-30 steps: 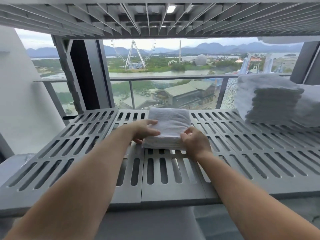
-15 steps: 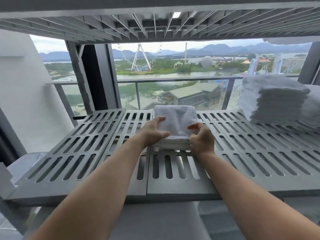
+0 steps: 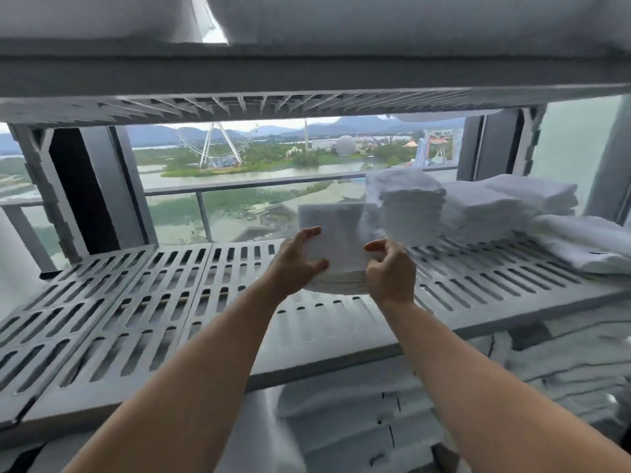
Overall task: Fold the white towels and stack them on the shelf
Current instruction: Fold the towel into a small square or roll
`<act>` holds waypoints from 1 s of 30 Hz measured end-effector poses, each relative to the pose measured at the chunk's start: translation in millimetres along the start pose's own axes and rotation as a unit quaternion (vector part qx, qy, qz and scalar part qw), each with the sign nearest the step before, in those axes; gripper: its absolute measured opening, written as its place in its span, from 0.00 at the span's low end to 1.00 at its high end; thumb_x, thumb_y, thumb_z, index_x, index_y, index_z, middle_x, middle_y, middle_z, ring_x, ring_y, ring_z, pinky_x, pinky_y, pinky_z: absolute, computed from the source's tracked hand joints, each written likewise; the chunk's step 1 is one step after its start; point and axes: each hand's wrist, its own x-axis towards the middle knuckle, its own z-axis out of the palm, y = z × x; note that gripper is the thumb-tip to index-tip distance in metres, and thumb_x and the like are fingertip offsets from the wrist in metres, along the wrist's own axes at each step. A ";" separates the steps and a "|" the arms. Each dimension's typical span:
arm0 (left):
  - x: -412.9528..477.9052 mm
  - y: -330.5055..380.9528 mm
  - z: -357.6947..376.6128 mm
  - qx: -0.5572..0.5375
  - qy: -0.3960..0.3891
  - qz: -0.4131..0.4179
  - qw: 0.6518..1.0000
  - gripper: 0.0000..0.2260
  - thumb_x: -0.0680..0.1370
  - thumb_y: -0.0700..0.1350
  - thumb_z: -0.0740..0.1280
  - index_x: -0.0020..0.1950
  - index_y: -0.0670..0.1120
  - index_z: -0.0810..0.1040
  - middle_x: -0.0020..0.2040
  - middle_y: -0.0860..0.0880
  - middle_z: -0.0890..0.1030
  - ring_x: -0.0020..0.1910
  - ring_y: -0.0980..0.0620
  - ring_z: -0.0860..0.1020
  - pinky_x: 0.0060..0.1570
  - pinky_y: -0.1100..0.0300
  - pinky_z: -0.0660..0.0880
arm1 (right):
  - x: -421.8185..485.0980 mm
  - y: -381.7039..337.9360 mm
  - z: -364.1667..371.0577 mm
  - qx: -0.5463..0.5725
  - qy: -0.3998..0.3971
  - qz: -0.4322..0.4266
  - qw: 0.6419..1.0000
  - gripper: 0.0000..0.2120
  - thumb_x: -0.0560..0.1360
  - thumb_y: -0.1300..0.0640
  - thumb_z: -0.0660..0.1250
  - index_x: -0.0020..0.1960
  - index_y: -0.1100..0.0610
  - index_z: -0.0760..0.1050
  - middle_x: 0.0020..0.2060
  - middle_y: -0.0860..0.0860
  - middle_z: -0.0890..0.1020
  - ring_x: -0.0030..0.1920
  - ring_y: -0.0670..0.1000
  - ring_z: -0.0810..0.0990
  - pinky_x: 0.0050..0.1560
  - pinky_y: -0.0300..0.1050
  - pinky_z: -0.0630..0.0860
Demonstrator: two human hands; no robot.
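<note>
A folded white towel (image 3: 336,233) is held up off the grey slatted shelf (image 3: 170,295), tilted with its far end raised. My left hand (image 3: 298,264) grips its left near edge, thumb on top. Its right near corner is gripped by my right hand (image 3: 389,271), fingers curled. Just right of it on the shelf stands a stack of folded white towels (image 3: 409,203), with a second, lower stack (image 3: 505,206) further right.
A loose white cloth (image 3: 587,244) lies at the shelf's right end. An upper shelf (image 3: 307,76) hangs close overhead with white linen on it. More white linen (image 3: 358,421) sits on the level below. Behind is a window with a railing.
Both hands have lifted the folded towel off the shelf and carried it to the right, toward the stack. The camera has also swung right and downward.
</note>
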 end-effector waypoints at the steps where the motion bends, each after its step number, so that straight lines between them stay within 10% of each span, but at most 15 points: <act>1: 0.7 9.8 16.8 0.002 0.002 0.005 1.000 0.31 0.73 0.40 0.76 0.74 0.52 0.71 0.66 0.43 0.75 0.61 0.44 0.78 0.63 0.47 0.76 | 3.8 8.3 -16.9 -0.004 0.005 0.002 1.000 0.16 0.70 0.71 0.63 0.50 0.57 0.82 0.50 0.55 0.83 0.54 0.56 0.79 0.59 0.44 0.72; 23: 127.2 131.2 300.7 0.007 -0.005 0.123 0.992 0.30 0.74 0.44 0.73 0.74 0.59 0.70 0.59 0.50 0.70 0.53 0.51 0.73 0.56 0.59 0.70 | 157.4 175.3 -213.1 -0.079 0.145 0.007 0.986 0.15 0.70 0.71 0.61 0.50 0.58 0.80 0.50 0.54 0.82 0.53 0.54 0.78 0.52 0.38 0.69; 30: 224.1 144.6 364.1 -0.020 -0.009 0.152 0.988 0.30 0.73 0.44 0.73 0.73 0.60 0.71 0.58 0.48 0.72 0.55 0.45 0.76 0.59 0.49 0.76 | 245.8 214.3 -217.2 -0.101 0.169 0.017 0.980 0.15 0.71 0.71 0.60 0.50 0.58 0.80 0.51 0.54 0.81 0.53 0.54 0.79 0.53 0.39 0.69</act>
